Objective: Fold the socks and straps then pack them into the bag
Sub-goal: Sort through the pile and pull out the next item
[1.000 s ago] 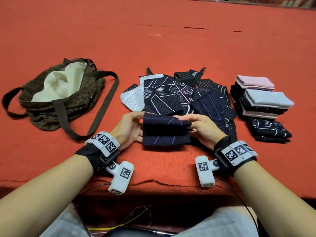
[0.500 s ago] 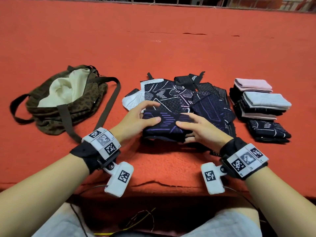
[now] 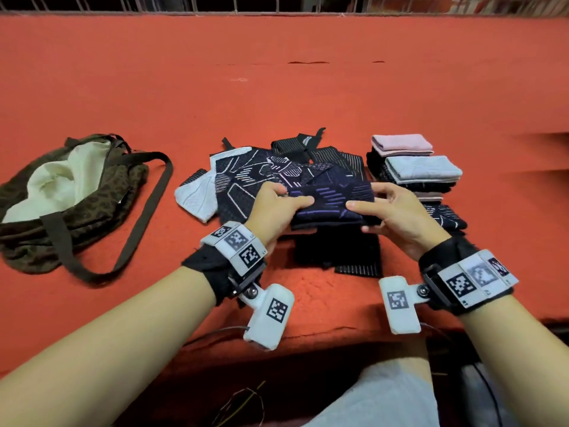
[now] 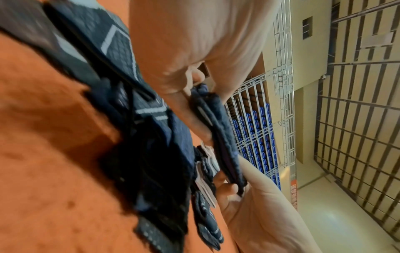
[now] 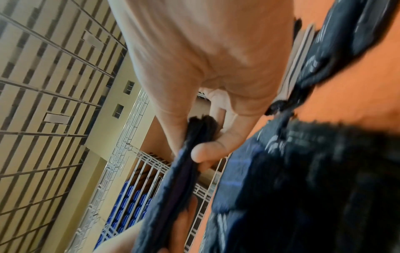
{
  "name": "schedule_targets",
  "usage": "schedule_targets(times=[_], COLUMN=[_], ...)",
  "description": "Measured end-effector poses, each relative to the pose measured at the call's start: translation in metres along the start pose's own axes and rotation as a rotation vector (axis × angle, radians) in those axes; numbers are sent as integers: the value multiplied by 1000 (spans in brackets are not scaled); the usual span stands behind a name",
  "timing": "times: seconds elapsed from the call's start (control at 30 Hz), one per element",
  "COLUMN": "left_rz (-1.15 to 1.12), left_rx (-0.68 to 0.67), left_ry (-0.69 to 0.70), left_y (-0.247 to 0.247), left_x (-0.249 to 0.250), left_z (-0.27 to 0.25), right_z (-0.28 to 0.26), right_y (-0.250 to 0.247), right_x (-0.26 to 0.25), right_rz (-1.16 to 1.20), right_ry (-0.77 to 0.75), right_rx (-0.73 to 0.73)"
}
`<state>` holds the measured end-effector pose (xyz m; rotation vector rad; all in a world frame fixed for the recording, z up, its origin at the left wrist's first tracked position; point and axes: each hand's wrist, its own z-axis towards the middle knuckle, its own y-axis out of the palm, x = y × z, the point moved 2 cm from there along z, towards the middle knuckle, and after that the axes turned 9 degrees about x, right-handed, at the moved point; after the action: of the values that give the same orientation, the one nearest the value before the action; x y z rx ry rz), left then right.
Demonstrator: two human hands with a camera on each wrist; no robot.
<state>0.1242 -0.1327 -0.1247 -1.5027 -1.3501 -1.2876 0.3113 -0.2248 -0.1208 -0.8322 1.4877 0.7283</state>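
Pinched at both ends by left hand (image 3: 278, 208) and right hand (image 3: 397, 217), folded navy sock (image 3: 331, 204) now lifted off pile (image 3: 246, 180); probably bound for folded stack (image 3: 415, 167).

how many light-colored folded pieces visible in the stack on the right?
2 clearly: a pink one on top at the back, a pale grey one just in front. More may be hidden among the dark ones.

A folded navy sock with purple stripes (image 3: 331, 204) is held off the red surface, pinched at both ends. Beneath it lies a loose heap of dark patterned socks (image 3: 277, 177), one white. To the right stands a stack of folded socks (image 3: 415, 171), pink on top. At the left, the leopard-print bag (image 3: 70, 192) lies open, apparently holding nothing but its cream lining.
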Motion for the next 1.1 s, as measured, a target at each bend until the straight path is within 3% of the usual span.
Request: schedule_targets(times=[0.17, 0.27, 0.5, 0.53, 0.67, 0.77, 0.83, 0.93, 1.0, 1.1], left_rz=[29, 113, 170, 206, 304, 340, 337, 288, 259, 297], left_rx=[-141, -193, -214, -239, -287, -334, -332, -318, -257, -67], left_ry=[-82, -63, -33, -55, -63, -92, -82, -20, 52, 216], left_y=[74, 107, 152, 177, 184, 181, 174, 152, 128, 82], left_x=[-9, -13, -21, -30, -36, -40, -38, -20, -5, 15], left_z=[-3, -4, 0, -7, -10, -11, -8, 1, 12, 32], right_z=[6, 12, 38, 40, 48, 50, 46, 33, 26, 30], right_y=[-71, -108, -149, -173, -167, -161, -158, -137, -107, -51], right_x=[-2, 0, 5, 10, 18, 21, 16, -5, -18, -24], right_rz=[-21, -52, -429, -496, -913, -1085, -1161, -1281, -1198, -956], right_ry=[-3, 9, -97, -102, -59, 78, 81, -160, -357, -444], right_rx=[262, 357, 465, 516, 422, 292, 294, 417, 434, 198])
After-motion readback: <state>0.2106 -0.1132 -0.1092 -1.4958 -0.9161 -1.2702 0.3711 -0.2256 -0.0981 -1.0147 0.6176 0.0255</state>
